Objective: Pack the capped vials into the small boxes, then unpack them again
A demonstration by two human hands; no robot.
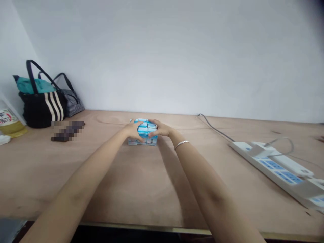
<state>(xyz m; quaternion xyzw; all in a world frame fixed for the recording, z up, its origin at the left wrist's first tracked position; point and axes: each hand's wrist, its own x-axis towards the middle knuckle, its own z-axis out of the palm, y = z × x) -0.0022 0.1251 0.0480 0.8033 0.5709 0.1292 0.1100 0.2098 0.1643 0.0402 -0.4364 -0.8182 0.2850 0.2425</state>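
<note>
Fig. L hand (pixel 133 131) & R hand (pixel 160 129) both narrow, fingers wrapped on opposite sides of a blue-white printed block (pixel 143 139), which sits mid-frame on the plywood desk (pixel 101 189). Seams show block is segmented; no. of segments can't be counted, hands cover part. Silver bangle (pixel 181 144) on R wrist. Risk: uneven squeeze or loose grip could let segments shift or slip apart. Counts: 1 block; upper L, 2 bags, black striped tote (pixel 42 109) w/ teal cloth (pixel 32 86) & grey striped bag (pixel 73 103); 1 pixelated dark item (pixel 68 131); 1 labelled bottle (pixel 8 125) at L edge; R side, 1 white power strip (pixel 273 165) w/ grey cord (pixel 215 128).
</note>
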